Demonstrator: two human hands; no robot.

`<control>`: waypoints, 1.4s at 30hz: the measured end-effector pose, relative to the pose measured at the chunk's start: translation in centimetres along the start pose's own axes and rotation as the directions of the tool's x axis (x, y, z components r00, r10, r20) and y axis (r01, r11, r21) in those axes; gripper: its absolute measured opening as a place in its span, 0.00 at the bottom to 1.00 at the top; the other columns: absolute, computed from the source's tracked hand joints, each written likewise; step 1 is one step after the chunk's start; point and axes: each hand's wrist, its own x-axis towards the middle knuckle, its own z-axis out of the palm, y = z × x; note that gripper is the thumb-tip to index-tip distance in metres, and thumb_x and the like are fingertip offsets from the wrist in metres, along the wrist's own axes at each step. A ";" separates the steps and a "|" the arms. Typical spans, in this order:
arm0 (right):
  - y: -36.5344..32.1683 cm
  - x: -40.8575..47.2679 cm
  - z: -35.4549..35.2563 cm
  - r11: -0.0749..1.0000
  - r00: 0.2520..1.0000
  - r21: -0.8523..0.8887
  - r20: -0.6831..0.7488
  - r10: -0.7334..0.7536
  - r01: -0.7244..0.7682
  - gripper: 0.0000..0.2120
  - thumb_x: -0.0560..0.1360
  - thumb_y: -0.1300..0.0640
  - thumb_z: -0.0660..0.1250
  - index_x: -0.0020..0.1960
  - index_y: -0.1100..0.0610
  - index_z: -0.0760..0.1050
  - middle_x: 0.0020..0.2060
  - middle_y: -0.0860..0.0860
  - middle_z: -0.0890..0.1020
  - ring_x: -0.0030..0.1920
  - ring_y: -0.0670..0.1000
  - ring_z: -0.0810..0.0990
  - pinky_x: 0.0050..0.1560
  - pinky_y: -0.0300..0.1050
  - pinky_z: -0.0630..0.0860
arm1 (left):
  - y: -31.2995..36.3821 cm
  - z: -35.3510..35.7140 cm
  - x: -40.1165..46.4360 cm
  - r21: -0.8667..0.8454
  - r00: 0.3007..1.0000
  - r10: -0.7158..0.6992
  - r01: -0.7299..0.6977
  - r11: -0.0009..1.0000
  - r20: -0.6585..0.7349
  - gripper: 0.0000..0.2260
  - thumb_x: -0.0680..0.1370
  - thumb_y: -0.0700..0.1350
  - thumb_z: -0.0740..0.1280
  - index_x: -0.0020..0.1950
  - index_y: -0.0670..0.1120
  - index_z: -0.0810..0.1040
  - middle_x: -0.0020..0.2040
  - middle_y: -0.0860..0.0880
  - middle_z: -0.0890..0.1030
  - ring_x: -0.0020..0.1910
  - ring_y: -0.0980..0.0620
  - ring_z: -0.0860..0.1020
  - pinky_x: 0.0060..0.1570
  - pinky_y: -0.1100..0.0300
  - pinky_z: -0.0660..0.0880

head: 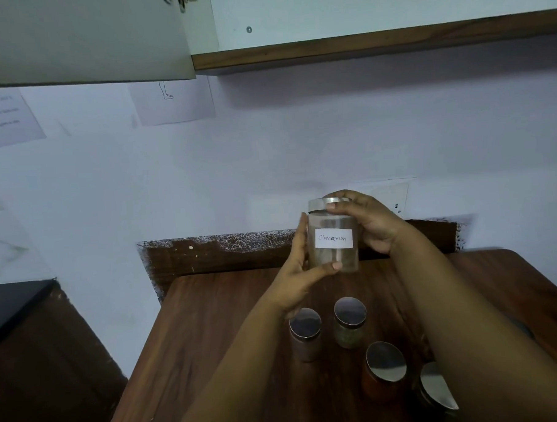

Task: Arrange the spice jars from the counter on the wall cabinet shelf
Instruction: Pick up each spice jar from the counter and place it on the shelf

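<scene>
Cinnamon jar (333, 240), clear cylinder with metal lid, gripped by both hands' fingers (337, 265).

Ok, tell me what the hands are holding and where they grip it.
The cinnamon jar: left hand cradles its lower side, right hand grips around the metal lid.

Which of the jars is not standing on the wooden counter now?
The clear glass jar labelled "Cinnamon", with a metal lid: both hands lift it, while four others stand below.

4 jars (350, 322) stand on the counter (212, 325), perhaps 2 rows, below the open wall cabinet (358, 12).
</scene>
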 end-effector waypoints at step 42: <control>-29.0 10.9 6.1 0.738 0.846 -0.444 0.096 -0.524 0.508 0.14 0.78 0.45 0.65 0.59 0.46 0.65 0.57 0.51 0.74 0.54 0.53 0.77 0.51 0.53 0.79 | 27.5 -5.3 12.6 0.932 0.621 0.780 -0.233 0.277 -0.077 0.26 0.78 0.56 0.67 0.72 0.47 0.66 0.67 0.49 0.74 0.63 0.51 0.74 0.63 0.52 0.72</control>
